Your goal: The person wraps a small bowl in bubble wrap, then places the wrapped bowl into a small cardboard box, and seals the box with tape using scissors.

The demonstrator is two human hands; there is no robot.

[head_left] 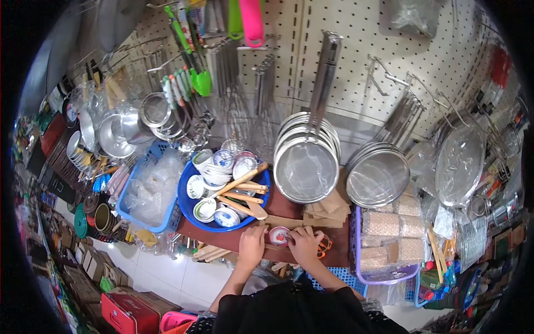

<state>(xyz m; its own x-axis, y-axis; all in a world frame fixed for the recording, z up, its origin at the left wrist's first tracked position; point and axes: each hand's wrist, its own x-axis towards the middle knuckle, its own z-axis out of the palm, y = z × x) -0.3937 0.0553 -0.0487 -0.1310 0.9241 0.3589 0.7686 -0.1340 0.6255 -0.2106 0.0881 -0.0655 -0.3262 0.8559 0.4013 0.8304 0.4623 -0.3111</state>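
A small white dish with a red pattern (278,236) lies on a strip of brown cardboard (271,222) at the front of the reddish-brown shelf (222,237). To its left, my left hand (253,245) rests on the cardboard edge, fingers bent; whether they grip it is too small to tell. My right hand (305,245) touches the right side of the dish with its fingertips. Orange-handled scissors (325,246) lie just right of my right hand. Behind my left hand is a blue basin (185,206) holding small bowls (214,168) and wooden-handled tools (240,183).
Large strainers (307,170) hang behind the cardboard pieces (328,210). A purple basket (389,275) of bubble-wrapped packs (380,229) stands at the right. A light blue basket (130,209) with clear plastic is at the left. Whisks and utensils hang from the pegboard (356,33).
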